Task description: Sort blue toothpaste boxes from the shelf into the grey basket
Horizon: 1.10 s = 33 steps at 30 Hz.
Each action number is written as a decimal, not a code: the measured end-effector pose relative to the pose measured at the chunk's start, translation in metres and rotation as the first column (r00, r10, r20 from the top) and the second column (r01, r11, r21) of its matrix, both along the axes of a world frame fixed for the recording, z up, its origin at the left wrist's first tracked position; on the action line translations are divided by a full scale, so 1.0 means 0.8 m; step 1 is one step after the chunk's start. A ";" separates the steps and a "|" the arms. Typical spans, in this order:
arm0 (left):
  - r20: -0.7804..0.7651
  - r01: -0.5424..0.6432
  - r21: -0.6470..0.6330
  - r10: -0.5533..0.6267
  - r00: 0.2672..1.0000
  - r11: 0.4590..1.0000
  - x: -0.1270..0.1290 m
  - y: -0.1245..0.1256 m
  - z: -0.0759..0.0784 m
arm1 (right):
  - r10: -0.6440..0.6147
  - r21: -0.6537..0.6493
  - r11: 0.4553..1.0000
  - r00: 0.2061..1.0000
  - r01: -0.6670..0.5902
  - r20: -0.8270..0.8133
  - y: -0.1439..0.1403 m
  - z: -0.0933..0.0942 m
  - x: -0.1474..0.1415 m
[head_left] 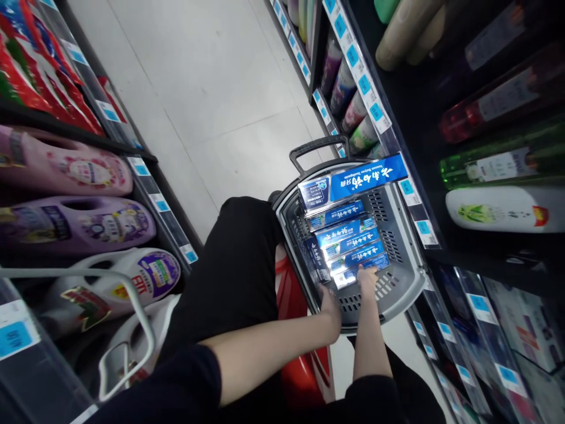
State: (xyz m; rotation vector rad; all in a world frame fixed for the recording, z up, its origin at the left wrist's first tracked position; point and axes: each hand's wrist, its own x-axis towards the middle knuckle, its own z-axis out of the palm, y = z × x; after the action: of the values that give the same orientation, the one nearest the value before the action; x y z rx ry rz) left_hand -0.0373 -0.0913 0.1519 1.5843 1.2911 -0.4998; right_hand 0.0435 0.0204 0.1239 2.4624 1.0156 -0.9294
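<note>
Both my arms reach down into a grey shopping basket (399,235). Blue and silver toothpaste boxes (348,232) lie in a row inside it. My right hand (368,280) has its fingers closed on the toothpaste box (353,274) nearest me. At the basket's left side stands a dark blue box (316,259) set crosswise to the row. My left hand (327,298) is low at that box's near end, its fingers mostly hidden. One longer toothpaste box (353,181) lies across the far end, its right end at the rim.
A black basket handle (318,144) stands beyond the far rim. My black-trousered knee (229,253) is left of the basket, with something red (293,294) under it. Shelves hold detergent bottles (79,221) on the left and shampoo bottles (503,209) on the right. Tiled floor (212,76) runs between.
</note>
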 end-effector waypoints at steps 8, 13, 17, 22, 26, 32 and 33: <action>0.049 0.056 0.035 -0.058 0.997 0.998 0.001 0.000 0.005 | 0.788 0.724 0.169 0.532 -0.669 0.309 0.117 0.167 -0.079; 0.076 -0.035 0.064 0.030 0.997 0.997 -0.001 0.000 0.008 | 0.933 0.487 -0.246 -0.068 -0.838 0.353 0.207 0.223 -0.147; 0.081 -0.063 0.086 0.056 0.995 0.994 0.000 0.003 0.010 | 0.927 0.373 -0.328 -0.221 -0.868 0.302 0.225 0.239 -0.153; 0.055 -0.075 0.142 0.068 0.996 0.987 0.008 0.009 0.014 | 0.943 0.468 -0.289 -0.164 -0.835 0.289 0.171 0.262 -0.106; 0.055 -0.073 0.182 0.064 0.996 0.981 0.009 0.011 0.017 | 0.971 0.442 -0.212 -0.138 -0.871 0.194 0.123 0.200 -0.079; 0.021 0.133 0.084 -0.135 0.991 0.988 0.003 0.015 0.022 | 0.992 0.232 -0.043 -0.014 -0.972 0.127 0.125 0.052 -0.095; 0.021 0.141 0.076 -0.143 0.990 0.987 0.003 0.015 0.022 | 0.991 0.221 0.006 0.035 -0.975 0.130 0.128 0.035 -0.098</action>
State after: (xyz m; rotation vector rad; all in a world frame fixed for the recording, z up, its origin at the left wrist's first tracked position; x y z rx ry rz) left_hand -0.0352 -0.0791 0.1695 1.7482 1.1944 -0.5220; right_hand -0.0352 0.1231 0.1517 1.0342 2.4775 -0.2821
